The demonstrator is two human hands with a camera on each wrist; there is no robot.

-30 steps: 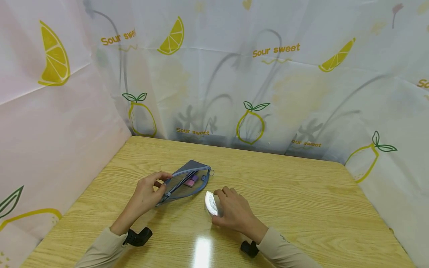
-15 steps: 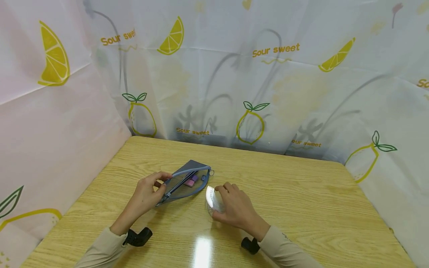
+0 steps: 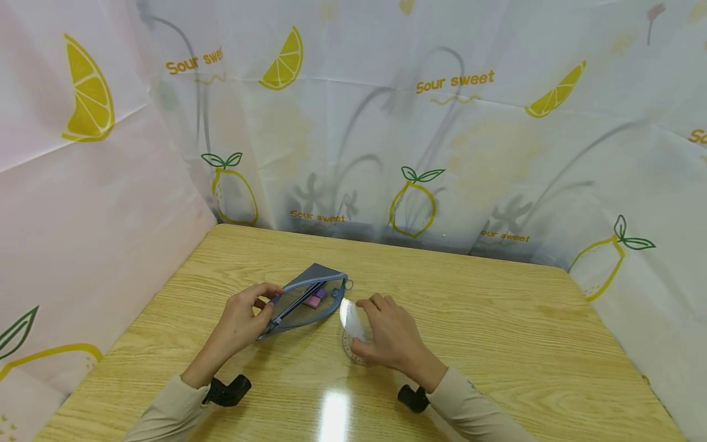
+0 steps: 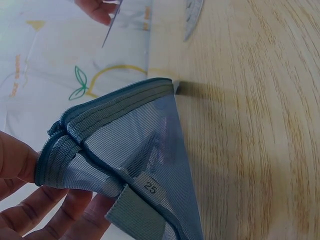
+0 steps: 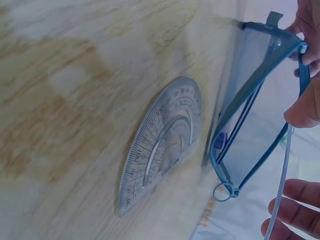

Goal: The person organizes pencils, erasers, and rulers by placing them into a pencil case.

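Your right hand (image 3: 391,334) pinches a thin clear plate (image 5: 282,187) above the protractor (image 5: 145,150) on the table (image 3: 486,331) | your left hand (image 3: 240,316) grips the mesh pouch (image 4: 130,132) | plate likely light, stiff, slick (possibly brittle); keep hold by its edges.

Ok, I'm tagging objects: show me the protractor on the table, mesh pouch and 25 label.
Protractor (image 5: 154,138): right wrist view, its graduated band.
Mesh pouch (image 4: 132,125): left wrist view, its mesh side.
25 label (image 4: 150,187): left wrist view, its printed digits.
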